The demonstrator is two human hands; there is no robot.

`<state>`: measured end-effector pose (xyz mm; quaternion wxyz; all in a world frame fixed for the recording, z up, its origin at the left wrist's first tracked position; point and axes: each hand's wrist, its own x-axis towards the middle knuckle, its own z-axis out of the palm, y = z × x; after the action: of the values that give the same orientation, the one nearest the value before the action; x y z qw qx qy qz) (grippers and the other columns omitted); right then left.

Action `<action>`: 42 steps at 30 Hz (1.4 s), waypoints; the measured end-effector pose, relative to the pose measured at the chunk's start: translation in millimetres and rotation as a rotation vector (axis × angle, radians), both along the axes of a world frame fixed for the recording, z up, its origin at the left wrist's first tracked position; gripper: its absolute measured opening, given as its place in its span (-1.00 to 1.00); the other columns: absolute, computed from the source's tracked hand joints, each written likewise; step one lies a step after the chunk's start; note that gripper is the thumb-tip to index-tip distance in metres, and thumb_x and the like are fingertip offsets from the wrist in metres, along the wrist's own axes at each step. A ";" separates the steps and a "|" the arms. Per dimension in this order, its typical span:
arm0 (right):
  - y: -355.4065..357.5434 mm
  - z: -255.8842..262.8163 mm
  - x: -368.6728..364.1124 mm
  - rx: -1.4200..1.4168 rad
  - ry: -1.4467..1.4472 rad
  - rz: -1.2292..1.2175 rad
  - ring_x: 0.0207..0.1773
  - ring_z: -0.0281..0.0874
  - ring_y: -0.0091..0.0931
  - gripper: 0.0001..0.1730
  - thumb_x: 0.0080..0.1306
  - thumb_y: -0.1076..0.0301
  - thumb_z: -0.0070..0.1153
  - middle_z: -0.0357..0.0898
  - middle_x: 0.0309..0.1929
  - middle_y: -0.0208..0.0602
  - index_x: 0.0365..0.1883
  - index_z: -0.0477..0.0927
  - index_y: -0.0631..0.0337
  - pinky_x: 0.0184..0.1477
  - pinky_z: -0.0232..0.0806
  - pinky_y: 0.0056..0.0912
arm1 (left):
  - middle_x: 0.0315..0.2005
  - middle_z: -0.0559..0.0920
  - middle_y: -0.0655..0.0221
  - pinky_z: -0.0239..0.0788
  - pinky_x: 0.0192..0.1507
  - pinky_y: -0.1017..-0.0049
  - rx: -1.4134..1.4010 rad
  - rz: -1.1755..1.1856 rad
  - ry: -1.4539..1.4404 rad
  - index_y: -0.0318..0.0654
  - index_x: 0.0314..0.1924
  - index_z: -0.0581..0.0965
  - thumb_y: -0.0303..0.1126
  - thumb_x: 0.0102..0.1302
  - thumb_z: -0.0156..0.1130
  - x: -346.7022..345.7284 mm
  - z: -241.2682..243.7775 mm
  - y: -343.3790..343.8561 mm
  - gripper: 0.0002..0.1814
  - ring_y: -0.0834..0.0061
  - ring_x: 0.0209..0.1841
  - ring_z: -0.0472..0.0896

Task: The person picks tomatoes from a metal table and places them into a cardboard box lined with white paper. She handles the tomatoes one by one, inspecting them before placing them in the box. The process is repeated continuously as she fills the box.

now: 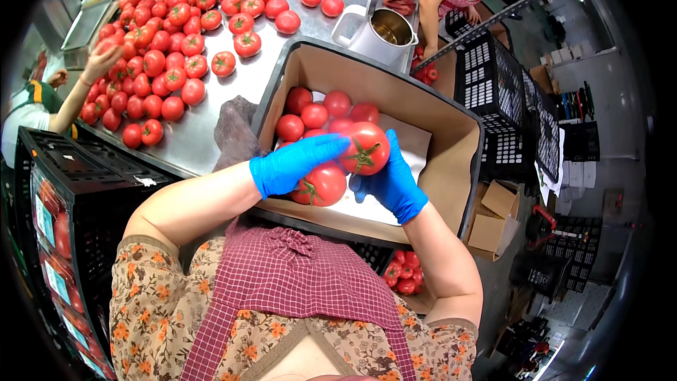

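Note:
My right hand [390,186], in a blue glove, holds a large red tomato [365,148] with its green calyx facing up. The fingers of my gloved left hand [299,163] lie flat against that tomato's left side. A second large tomato [320,184] shows just below my left hand, against its palm side; the hand partly hides how it is supported. Both hands are over a black crate [472,180] lined with brown paper [444,137]. Several tomatoes [315,115] lie in its far left part, and a white sheet [404,137] covers part of its bottom.
A large tomato pile [158,63] covers much of the metal table [232,82]. A metal pot [389,34] and a grey cloth [236,127] are near the crate. Co-workers' arms [79,87] reach in at left and top right. Black crates [492,82] stand right.

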<state>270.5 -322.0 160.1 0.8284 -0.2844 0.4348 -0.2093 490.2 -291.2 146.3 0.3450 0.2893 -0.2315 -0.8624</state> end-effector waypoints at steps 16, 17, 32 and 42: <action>-6.4 -40.4 7.9 -0.292 0.269 -0.016 -0.32 0.61 -0.42 -0.47 0.56 -0.02 -0.18 0.64 -0.28 -0.15 -0.08 0.55 0.35 -0.18 0.49 -0.40 | -0.15 0.63 0.36 0.52 -0.14 0.43 -0.373 0.973 -0.380 -0.18 0.05 0.57 0.01 0.34 0.26 201.3 -2.9 -171.7 -0.54 0.49 -0.19 0.61; -10.7 -43.1 10.3 -0.298 0.290 0.028 -0.31 0.62 -0.43 -0.49 0.56 0.01 -0.16 0.64 -0.28 -0.16 -0.07 0.55 0.35 -0.18 0.48 -0.41 | -0.20 0.64 0.35 0.54 -0.21 0.37 -0.331 1.065 -0.450 -0.22 0.00 0.59 -0.01 0.32 0.27 249.6 -35.7 -189.9 -0.55 0.49 -0.23 0.62; -40.2 -77.7 -28.7 -0.893 1.019 0.251 0.11 0.47 -0.18 -0.36 0.16 0.17 0.40 0.38 0.21 -0.02 0.17 0.46 0.15 0.07 0.42 -0.20 | 0.05 0.51 0.22 0.45 0.02 0.21 0.161 1.144 -1.574 -0.22 0.23 0.42 -0.08 0.42 0.13 543.1 -157.2 -248.6 -0.50 0.24 0.01 0.51; -77.0 -121.5 15.6 -1.387 1.324 0.528 0.43 0.05 0.17 -0.16 -0.23 -0.06 0.52 0.15 0.41 0.10 0.12 0.56 -0.17 0.36 0.22 0.18 | 0.22 0.40 0.15 0.35 0.23 0.08 0.144 1.696 -0.584 -0.27 0.29 0.35 -0.15 0.47 0.05 406.1 -73.0 -210.2 -0.49 0.08 0.21 0.43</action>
<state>286.1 -398.9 38.7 0.0891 -0.8529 0.5137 -0.0250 896.3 -501.3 73.3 0.7742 0.5915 0.0361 -0.2224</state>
